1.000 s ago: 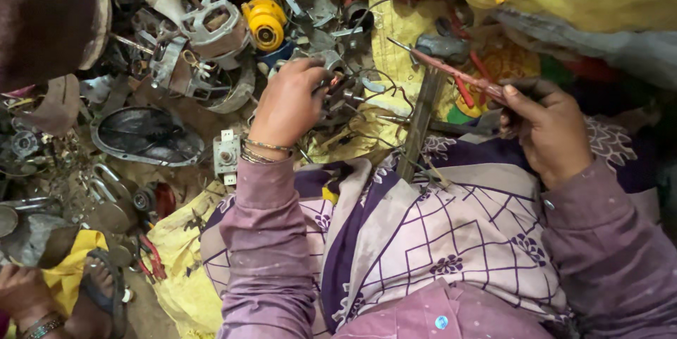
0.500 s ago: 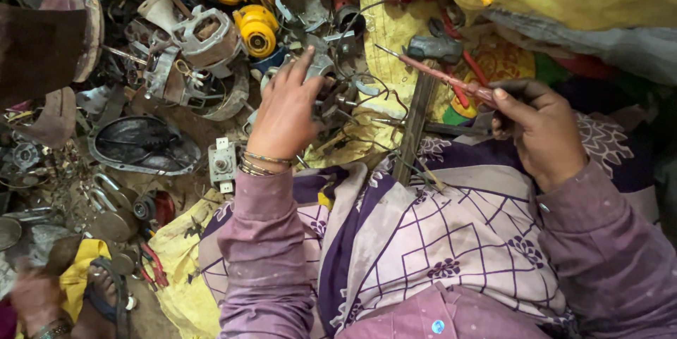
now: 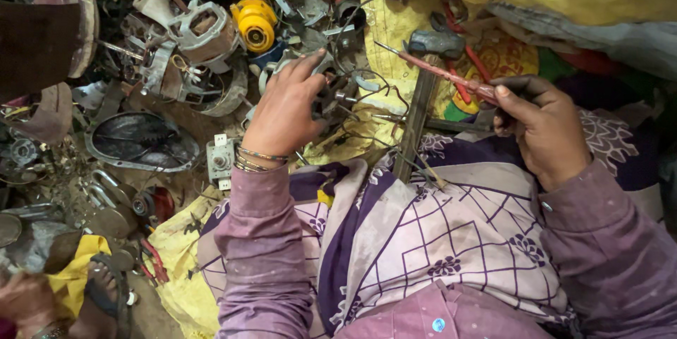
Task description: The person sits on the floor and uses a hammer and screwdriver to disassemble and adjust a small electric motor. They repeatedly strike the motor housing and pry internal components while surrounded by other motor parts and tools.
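Note:
My left hand (image 3: 285, 110) rests palm down on a dark metal motor part with loose wires (image 3: 338, 92), fingers spread over it; bangles circle the wrist. My right hand (image 3: 539, 124) grips a red-handled screwdriver (image 3: 444, 75), its thin tip pointing up and left toward the motor part. A flat dark metal bar (image 3: 415, 124) lies between my hands, running down onto the purple and white patterned cloth (image 3: 437, 233) over my lap.
Scrap metal fills the floor: a grey motor housing (image 3: 197, 29), yellow parts (image 3: 255, 23), a dark round fan guard (image 3: 144, 143), a small white switch block (image 3: 221, 159), a hammer head (image 3: 437, 43). Another person's hand (image 3: 28, 304) and sandalled foot (image 3: 102, 293) are at the lower left.
My left hand has spread its fingers and slid forward over the motor part. The right hand with the screwdriver has barely moved. The view has shifted slightly.

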